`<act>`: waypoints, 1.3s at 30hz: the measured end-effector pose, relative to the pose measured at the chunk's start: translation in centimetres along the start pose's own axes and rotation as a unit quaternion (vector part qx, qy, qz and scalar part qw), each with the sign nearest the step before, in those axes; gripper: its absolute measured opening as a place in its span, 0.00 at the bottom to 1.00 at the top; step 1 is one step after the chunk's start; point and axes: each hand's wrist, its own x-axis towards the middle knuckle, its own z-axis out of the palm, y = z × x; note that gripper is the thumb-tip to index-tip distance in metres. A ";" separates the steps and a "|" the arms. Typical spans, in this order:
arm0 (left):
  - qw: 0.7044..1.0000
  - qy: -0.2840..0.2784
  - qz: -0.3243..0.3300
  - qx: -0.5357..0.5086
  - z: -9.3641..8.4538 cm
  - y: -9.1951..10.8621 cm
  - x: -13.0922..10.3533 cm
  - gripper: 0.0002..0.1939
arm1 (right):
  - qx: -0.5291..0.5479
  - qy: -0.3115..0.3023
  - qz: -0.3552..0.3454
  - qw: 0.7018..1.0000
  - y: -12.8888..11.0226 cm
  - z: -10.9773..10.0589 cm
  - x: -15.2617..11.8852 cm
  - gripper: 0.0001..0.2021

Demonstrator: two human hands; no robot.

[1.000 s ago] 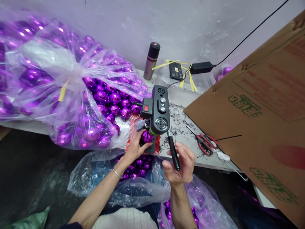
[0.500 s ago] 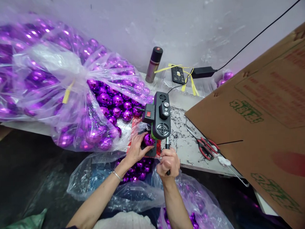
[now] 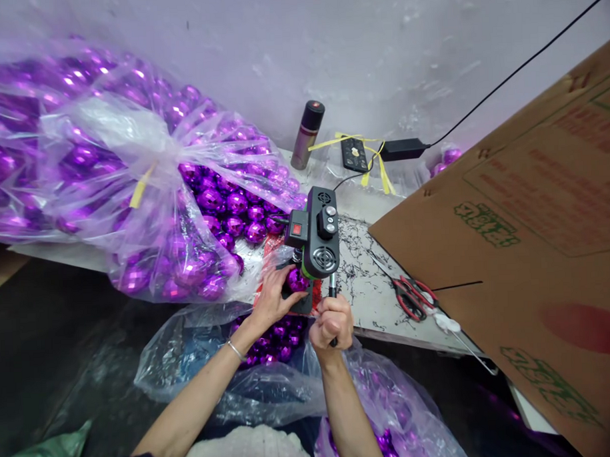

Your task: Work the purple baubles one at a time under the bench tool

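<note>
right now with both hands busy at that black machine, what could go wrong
The left hand steadies a purple ball close to the machine while the right hand grips its black handle: fingers might get pinched if something moves. The rounded ball could slip sideways. The scissors, near the table's front edge, might get knocked off.
</note>
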 end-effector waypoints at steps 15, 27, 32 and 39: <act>0.998 0.015 0.040 0.035 0.7 -1.1 0.1 0.32 | 0.038 0.039 -0.032 0.998 -0.1 1.2 0.8 0.18; 0.999 0.017 0.040 0.031 0.8 -1.1 0.9 0.32 | 0.032 0.019 -0.025 0.999 -1.0 0.7 2.2 0.19; 0.996 0.006 0.087 0.029 0.3 -0.2 -1.6 0.28 | 0.040 0.035 0.067 0.996 -3.3 0.1 6.4 0.17; 0.994 0.060 0.071 0.061 -4.9 1.3 -2.1 0.40 | 0.043 0.000 0.035 0.998 -3.5 -0.4 5.7 0.18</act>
